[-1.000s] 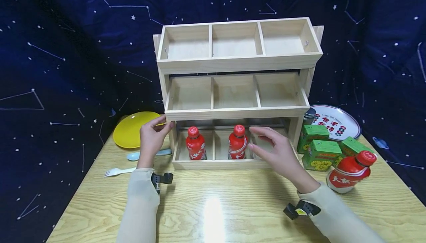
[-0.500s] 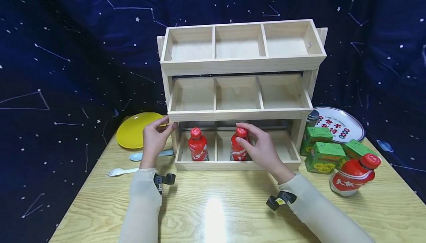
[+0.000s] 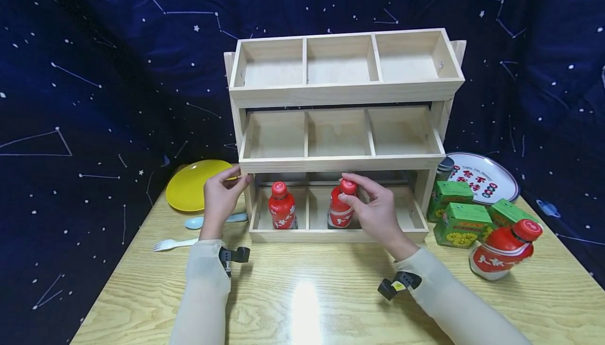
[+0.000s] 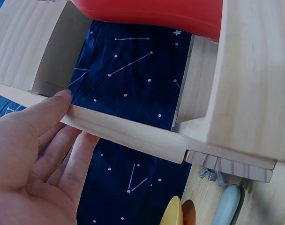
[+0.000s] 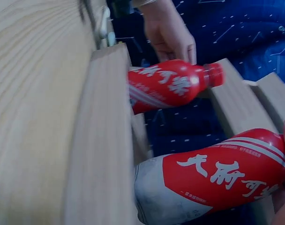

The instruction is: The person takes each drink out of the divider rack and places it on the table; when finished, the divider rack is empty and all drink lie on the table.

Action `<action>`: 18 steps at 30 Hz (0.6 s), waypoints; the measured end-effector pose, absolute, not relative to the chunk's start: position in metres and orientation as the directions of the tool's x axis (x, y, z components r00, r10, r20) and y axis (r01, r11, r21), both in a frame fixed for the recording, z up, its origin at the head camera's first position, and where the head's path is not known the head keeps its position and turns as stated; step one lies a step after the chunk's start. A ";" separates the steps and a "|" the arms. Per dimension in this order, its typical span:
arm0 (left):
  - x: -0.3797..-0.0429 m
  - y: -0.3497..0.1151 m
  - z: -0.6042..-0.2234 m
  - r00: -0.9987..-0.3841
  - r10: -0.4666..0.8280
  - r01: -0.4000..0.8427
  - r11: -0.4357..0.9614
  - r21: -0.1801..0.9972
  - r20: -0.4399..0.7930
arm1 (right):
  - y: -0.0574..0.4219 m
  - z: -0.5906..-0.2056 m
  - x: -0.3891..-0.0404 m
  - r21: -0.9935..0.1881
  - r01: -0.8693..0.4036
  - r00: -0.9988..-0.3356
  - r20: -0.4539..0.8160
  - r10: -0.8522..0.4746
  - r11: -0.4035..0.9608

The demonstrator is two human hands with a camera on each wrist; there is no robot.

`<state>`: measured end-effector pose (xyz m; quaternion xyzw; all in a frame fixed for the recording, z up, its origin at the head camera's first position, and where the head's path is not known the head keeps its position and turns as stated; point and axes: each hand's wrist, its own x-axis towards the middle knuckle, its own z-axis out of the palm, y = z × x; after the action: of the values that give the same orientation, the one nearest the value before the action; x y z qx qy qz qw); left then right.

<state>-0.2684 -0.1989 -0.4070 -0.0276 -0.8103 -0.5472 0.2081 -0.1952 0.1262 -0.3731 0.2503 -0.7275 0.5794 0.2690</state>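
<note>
A three-tier wooden rack [image 3: 345, 93] stands on the table, each tier split into compartments. My left hand [image 3: 219, 200] holds its left side post; in the left wrist view the thumb [image 4: 58, 105] lies on one side of the post [image 4: 128, 131] and the fingers on the other. My right hand [image 3: 378, 213] pinches the red cap and neck of a cola bottle [image 3: 339, 211], which leans slightly right in the bottom tier's middle compartment. Another red cola bottle [image 3: 282, 211] is upright in the bottom left compartment. In the right wrist view, the gripped bottle [image 5: 222, 173] is nearest.
A third red bottle [image 3: 503, 250] stands tilted in view at right, by several green boxes [image 3: 463, 224], a jar [image 3: 445, 167] and a white plate [image 3: 506, 177]. At left are a yellow plate [image 3: 189, 185], a blue spoon [image 3: 194, 222] and a white fork [image 3: 172, 244].
My right hand has moved left onto the middle bottle and taken its cap and neck. The bottle's top has tipped a little to the right. My left hand stays on the post.
</note>
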 end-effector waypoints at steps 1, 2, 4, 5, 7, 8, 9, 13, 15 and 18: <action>-0.268 -0.199 -0.407 -0.912 -0.183 0.271 0.402 0.874 0.367 | 0.127 -0.370 -0.194 -0.695 -0.691 -0.715 0.697 -0.046 0.199; -0.269 -0.199 -0.407 -0.912 -0.182 0.271 0.403 0.874 0.367 | 0.128 -0.366 -0.193 -0.682 -0.701 -0.703 0.710 -0.040 0.210; -0.269 -0.199 -0.407 -0.913 -0.182 0.271 0.404 0.874 0.366 | 0.133 -0.363 -0.192 -0.661 -0.718 -0.682 0.731 -0.028 0.216; -0.269 -0.200 -0.407 -0.913 -0.182 0.271 0.403 0.874 0.366 | 0.136 -0.362 -0.191 -0.655 -0.722 -0.676 0.737 -0.024 0.222; -0.269 -0.200 -0.407 -0.913 -0.180 0.271 0.400 0.876 0.365 | 0.143 -0.359 -0.189 -0.656 -0.718 -0.678 0.735 -0.016 0.231; -0.269 -0.200 -0.408 -0.914 -0.179 0.270 0.399 0.876 0.364 | 0.147 -0.359 -0.187 -0.660 -0.713 -0.682 0.731 -0.015 0.235; -0.269 -0.200 -0.408 -0.915 -0.179 0.269 0.399 0.877 0.362 | 0.151 -0.358 -0.185 -0.669 -0.707 -0.689 0.724 -0.014 0.229; -0.268 -0.200 -0.408 -0.917 -0.175 0.267 0.400 0.877 0.359 | 0.165 -0.353 -0.171 -0.678 -0.692 -0.701 0.713 -0.008 0.247; -0.267 -0.199 -0.407 -0.917 -0.177 0.264 0.400 0.878 0.357 | 0.172 -0.351 -0.164 -0.687 -0.682 -0.710 0.704 -0.002 0.253; -0.267 -0.199 -0.406 -0.920 -0.179 0.258 0.397 0.881 0.349 | 0.183 -0.351 -0.154 -0.693 -0.665 -0.719 0.695 0.013 0.278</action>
<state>-0.2669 -0.1988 -0.4062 -0.0243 -0.8118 -0.5485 0.1988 -0.1539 0.1827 -0.3510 0.2207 -0.7395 0.5590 0.3033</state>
